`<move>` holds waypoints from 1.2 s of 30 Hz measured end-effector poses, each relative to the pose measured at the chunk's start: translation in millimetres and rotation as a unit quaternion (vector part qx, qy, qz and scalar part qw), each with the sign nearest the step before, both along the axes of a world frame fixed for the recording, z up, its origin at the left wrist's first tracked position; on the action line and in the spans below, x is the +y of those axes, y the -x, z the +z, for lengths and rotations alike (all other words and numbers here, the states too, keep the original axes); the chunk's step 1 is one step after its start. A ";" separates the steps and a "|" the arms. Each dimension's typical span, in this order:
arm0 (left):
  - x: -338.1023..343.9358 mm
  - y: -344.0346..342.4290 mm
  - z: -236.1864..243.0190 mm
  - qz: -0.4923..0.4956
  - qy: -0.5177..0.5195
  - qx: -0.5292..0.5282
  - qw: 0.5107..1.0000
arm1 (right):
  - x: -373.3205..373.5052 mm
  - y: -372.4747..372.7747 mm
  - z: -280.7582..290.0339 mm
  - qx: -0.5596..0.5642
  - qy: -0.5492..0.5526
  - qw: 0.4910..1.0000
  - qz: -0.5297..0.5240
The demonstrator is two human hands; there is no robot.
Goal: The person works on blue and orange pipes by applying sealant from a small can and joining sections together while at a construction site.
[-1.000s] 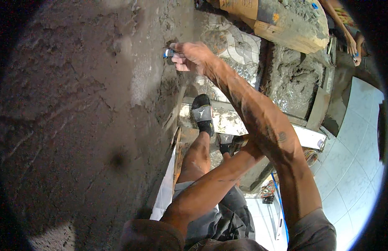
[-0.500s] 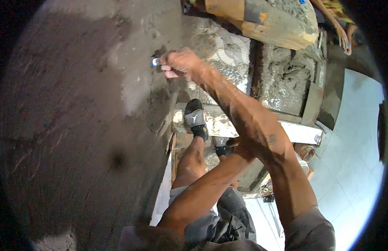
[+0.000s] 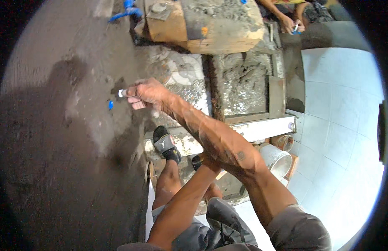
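A small white cylindrical piece (image 3: 121,93) is pinched in the fingertips of my right hand (image 3: 144,93), beside the wet grey cement wall (image 3: 56,138). What kind of piece it is, I cannot make out. Just left of and below it, a small blue fitting (image 3: 111,105) sits in the wall, apart from my fingers. My left forearm (image 3: 187,192) passes beneath the right one, which hides the left hand and anything in it.
Cement-smeared cardboard (image 3: 223,46) lies ahead, with a blue tap-shaped piece (image 3: 127,11) beside it. Wet mortar fills a framed bed (image 3: 246,90). A white ledge (image 3: 261,130), bucket (image 3: 282,164) and pale tiles (image 3: 328,104) are rightward. Another person's hands (image 3: 295,26) hold something white and blue.
The view has shifted, bringing the tap-shaped piece and bucket into fuller sight. My right hand has drawn the white piece away from the blue fitting, which now shows separately.
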State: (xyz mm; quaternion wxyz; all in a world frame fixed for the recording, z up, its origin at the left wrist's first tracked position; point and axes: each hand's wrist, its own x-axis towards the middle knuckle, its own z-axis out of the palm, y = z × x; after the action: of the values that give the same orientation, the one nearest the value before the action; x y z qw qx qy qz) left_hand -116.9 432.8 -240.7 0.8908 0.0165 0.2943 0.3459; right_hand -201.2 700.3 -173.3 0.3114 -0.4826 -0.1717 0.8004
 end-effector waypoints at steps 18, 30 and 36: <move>-11.2 -23.4 7.4 -0.175 -0.091 0.075 0.977 | -78.1 -121.3 39.2 0.050 -0.006 0.997 -0.063; -9.2 -17.9 22.0 -0.174 -0.092 0.067 0.978 | -89.4 -106.7 27.0 -0.016 -0.003 1.000 -0.024; -19.5 11.3 -28.9 -0.215 0.015 -0.003 0.976 | -86.8 -83.9 22.8 -0.025 -0.010 1.000 0.004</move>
State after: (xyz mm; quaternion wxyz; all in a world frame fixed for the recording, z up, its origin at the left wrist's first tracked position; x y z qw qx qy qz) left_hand -128.2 413.4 -269.6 0.9453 0.0654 0.2862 0.1419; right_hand -117.4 613.5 -150.6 0.3086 -0.4985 -0.1898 0.7876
